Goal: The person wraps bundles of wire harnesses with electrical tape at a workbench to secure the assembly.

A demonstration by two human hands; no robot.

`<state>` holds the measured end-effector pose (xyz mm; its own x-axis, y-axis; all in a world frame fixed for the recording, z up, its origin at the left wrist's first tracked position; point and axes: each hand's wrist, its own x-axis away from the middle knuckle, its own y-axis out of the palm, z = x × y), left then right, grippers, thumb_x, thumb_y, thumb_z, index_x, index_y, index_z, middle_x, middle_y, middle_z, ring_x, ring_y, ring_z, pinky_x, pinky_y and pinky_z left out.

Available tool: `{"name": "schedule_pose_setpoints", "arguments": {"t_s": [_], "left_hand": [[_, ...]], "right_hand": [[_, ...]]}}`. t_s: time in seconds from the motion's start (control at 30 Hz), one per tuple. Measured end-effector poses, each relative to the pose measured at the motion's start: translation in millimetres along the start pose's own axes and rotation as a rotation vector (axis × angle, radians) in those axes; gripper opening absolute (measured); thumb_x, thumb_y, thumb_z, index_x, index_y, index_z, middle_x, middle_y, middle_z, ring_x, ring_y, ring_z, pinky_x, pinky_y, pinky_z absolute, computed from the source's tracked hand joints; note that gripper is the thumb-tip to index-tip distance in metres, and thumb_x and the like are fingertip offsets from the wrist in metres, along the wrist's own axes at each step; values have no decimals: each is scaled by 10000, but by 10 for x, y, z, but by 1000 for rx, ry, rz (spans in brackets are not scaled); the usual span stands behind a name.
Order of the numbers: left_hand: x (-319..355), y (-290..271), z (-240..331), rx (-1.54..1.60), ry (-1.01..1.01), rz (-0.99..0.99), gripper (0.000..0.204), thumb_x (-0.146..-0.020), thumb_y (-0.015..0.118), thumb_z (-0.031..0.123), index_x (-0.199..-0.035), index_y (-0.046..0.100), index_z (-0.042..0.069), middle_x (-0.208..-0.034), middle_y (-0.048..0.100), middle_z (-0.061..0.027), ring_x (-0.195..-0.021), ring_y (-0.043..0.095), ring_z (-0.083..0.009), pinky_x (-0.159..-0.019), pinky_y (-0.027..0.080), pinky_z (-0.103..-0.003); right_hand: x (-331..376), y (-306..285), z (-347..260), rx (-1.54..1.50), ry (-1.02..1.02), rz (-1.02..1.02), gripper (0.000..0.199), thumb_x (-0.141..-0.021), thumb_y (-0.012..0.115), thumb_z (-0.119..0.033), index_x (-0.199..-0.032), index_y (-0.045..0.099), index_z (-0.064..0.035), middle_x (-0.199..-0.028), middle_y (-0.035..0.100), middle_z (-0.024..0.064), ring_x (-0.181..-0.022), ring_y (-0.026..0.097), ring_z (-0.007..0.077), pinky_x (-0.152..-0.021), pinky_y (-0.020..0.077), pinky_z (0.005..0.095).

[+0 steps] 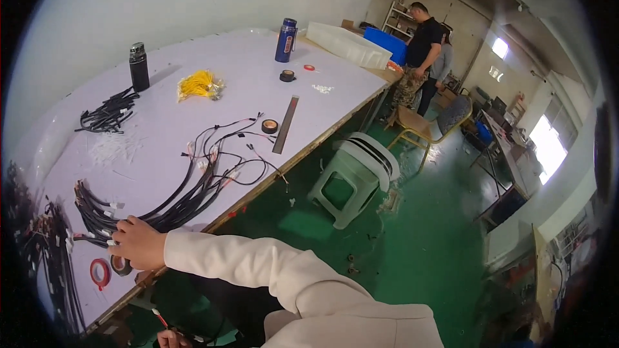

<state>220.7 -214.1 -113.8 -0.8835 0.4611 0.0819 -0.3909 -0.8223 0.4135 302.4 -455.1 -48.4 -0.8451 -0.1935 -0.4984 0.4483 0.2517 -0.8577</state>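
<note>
My right hand (138,245) reaches across the near end of the table, fingers curled at the end of a bundle of black cables (174,212). One black cable with a white tag runs into its fingertips. The bundle fans out toward the far side into thin leads with small connectors. A roll of black tape (120,265) lies partly under the hand, beside a roll of red tape (100,273). Low at the bottom edge, below the table, my left hand (171,339) is closed around a thin cable (158,318) with a red and white end; most of that hand is cut off.
More dark cables (58,258) hang at the left. Farther back are black tubing (109,113), yellow wires (201,84), a steel ruler (286,125), black tape (269,126), and two flasks (138,67). A green stool (345,183) and chair (419,125) stand right; two people (422,48) stand beyond.
</note>
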Motion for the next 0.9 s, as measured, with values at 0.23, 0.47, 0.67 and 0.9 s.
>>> {"name": "schedule_pose_setpoints", "arguments": {"t_s": [0.23,0.47,0.67,0.9], "left_hand": [[19,34,-74,149,-77,47,97,-886,556,128,-806,549,74,-635,499,-7,-460,314,-57,-439,262,-191],[71,37,-38,147,-86,38,97,-887,553,130,-805,543,79,-623,498,2,-437,291,-55,-413,258,-195],[104,21,-71,131,-73,59,112,-889,556,141,-790,548,89,-608,496,4,-433,289,-49,-420,259,-194],[115,105,4,172,-70,-44,118,-889,562,151,-792,537,89,-620,491,0,-449,303,-59,-431,274,-201]], "right_hand": [[-111,-41,-49,-26,-17,-122,435,-631,617,-183,-1063,594,-133,-1053,550,85,-1026,437,268,-891,312,412],[-169,-4,-51,-80,-145,-167,543,-649,614,-202,-1188,542,-191,-1095,552,36,-1087,432,258,-958,270,466],[-251,-75,-95,-103,-179,-259,499,-640,610,-183,-1135,594,-240,-1108,555,37,-1069,451,256,-906,298,443],[-153,-254,-180,-166,-182,-8,379,-602,640,-232,-976,628,-168,-925,517,108,-940,471,278,-806,343,396]]}}
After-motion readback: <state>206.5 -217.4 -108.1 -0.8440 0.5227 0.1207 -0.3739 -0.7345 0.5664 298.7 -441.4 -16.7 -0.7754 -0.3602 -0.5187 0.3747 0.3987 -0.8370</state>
